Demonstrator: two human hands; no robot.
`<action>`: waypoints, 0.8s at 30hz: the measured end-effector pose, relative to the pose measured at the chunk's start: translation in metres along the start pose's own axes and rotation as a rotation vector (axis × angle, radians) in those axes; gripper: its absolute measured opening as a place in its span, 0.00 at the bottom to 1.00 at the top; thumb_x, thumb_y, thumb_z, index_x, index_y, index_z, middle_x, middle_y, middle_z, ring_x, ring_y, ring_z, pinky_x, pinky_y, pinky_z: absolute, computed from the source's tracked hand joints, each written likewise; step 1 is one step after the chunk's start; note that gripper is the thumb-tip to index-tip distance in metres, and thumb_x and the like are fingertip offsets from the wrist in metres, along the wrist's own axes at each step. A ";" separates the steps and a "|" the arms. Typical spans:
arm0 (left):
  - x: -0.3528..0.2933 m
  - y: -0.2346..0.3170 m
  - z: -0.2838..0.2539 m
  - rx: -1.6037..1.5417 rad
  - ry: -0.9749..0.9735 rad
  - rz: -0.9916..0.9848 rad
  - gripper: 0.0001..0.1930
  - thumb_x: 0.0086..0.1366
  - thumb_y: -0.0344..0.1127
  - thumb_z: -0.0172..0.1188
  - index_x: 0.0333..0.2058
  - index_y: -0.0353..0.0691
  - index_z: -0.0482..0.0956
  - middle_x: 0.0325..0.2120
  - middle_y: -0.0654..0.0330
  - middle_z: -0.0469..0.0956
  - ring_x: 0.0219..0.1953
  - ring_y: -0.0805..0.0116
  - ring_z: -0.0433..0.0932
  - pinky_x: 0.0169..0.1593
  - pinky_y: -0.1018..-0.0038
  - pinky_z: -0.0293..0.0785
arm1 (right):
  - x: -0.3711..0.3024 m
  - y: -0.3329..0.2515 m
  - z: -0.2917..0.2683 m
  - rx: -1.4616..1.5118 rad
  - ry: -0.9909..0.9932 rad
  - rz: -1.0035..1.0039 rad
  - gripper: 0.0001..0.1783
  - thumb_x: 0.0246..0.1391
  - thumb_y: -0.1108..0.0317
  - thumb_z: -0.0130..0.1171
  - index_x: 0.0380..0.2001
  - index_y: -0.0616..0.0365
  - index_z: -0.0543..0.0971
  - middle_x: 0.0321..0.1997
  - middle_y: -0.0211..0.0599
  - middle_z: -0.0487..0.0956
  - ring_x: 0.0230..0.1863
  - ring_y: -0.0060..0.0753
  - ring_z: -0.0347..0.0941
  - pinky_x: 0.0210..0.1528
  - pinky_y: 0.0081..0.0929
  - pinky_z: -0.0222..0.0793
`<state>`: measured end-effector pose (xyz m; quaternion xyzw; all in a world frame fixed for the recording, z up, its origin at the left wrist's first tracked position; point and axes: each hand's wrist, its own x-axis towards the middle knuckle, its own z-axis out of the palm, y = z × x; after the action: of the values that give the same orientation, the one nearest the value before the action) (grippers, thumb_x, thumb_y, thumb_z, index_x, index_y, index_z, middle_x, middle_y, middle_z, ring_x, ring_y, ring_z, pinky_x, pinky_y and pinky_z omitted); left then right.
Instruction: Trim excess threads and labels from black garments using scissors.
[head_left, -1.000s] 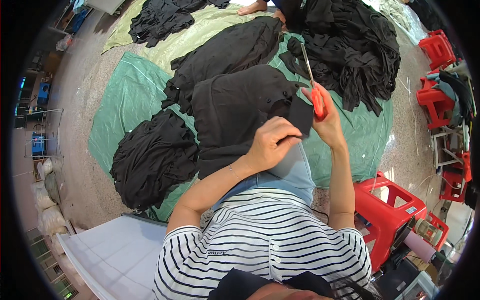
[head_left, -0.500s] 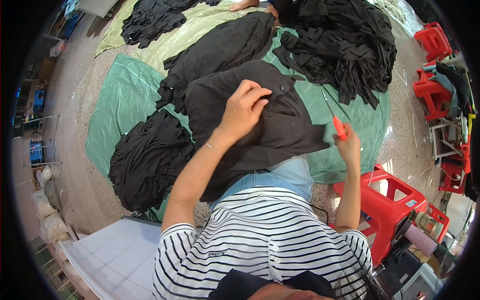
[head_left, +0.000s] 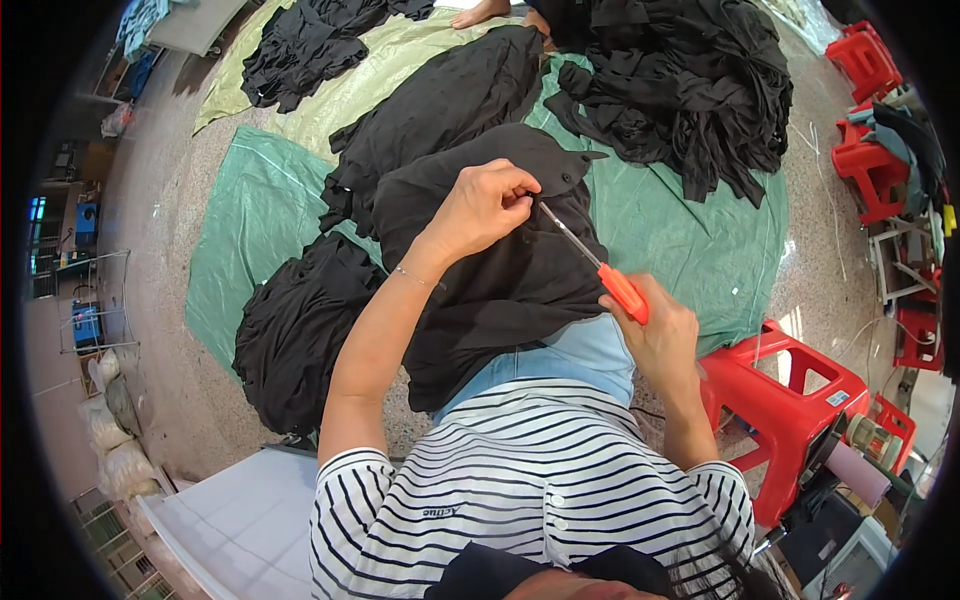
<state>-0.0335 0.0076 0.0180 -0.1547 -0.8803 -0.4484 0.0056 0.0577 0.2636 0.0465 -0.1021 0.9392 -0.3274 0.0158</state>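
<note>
A black garment (head_left: 480,300) lies spread over my lap, with a small round dark button-like piece (head_left: 566,178) near its far edge. My left hand (head_left: 485,208) pinches a bit of this cloth between thumb and fingertips. In my right hand (head_left: 658,330) is a screwdriver-like tool (head_left: 624,292) with an orange-red handle and a thin metal shaft. The shaft points up and left, and its tip reaches the cloth at my left fingertips. Those fingertips hide the exact contact.
Black cloth heaps (head_left: 310,330) lie to the left and at the far right (head_left: 690,100) on a green sheet (head_left: 680,260). A red plastic stool (head_left: 785,385) stands by my right arm. Another person's bare foot (head_left: 480,14) shows at the top. A white panel (head_left: 250,520) is at lower left.
My right hand has swung left and inward, bringing the tool's tip from off the garment to the cloth at my left fingertips. My left hand stays nearly in place, pinching.
</note>
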 end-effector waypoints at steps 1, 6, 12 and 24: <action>0.000 -0.001 -0.002 0.012 -0.013 0.010 0.07 0.55 0.24 0.60 0.34 0.33 0.81 0.28 0.53 0.78 0.28 0.61 0.80 0.35 0.72 0.76 | -0.001 -0.002 0.000 -0.021 -0.006 0.015 0.17 0.51 0.56 0.67 0.37 0.55 0.78 0.26 0.44 0.79 0.26 0.52 0.76 0.28 0.39 0.69; 0.013 0.002 -0.012 -0.014 -0.163 -0.128 0.08 0.57 0.23 0.58 0.35 0.32 0.82 0.28 0.51 0.79 0.28 0.59 0.81 0.37 0.68 0.77 | -0.004 -0.005 0.003 -0.059 -0.020 -0.001 0.17 0.52 0.54 0.66 0.33 0.55 0.76 0.24 0.43 0.79 0.23 0.54 0.75 0.24 0.42 0.67; 0.032 0.010 -0.017 0.051 -0.299 -0.192 0.07 0.59 0.22 0.58 0.36 0.26 0.81 0.24 0.55 0.81 0.25 0.71 0.81 0.32 0.76 0.77 | -0.001 -0.002 0.010 -0.129 -0.021 0.011 0.17 0.53 0.53 0.65 0.30 0.56 0.73 0.26 0.42 0.80 0.22 0.54 0.76 0.21 0.44 0.67; 0.054 0.012 -0.022 0.013 -0.464 -0.354 0.07 0.57 0.25 0.60 0.31 0.26 0.80 0.21 0.55 0.81 0.22 0.71 0.81 0.29 0.76 0.77 | -0.011 0.000 0.008 -0.035 0.035 0.041 0.16 0.52 0.54 0.65 0.33 0.54 0.75 0.25 0.42 0.80 0.22 0.54 0.76 0.23 0.44 0.68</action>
<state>-0.0845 0.0111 0.0488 -0.0972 -0.8742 -0.3893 -0.2734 0.0692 0.2608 0.0396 -0.0775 0.9468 -0.3122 0.0042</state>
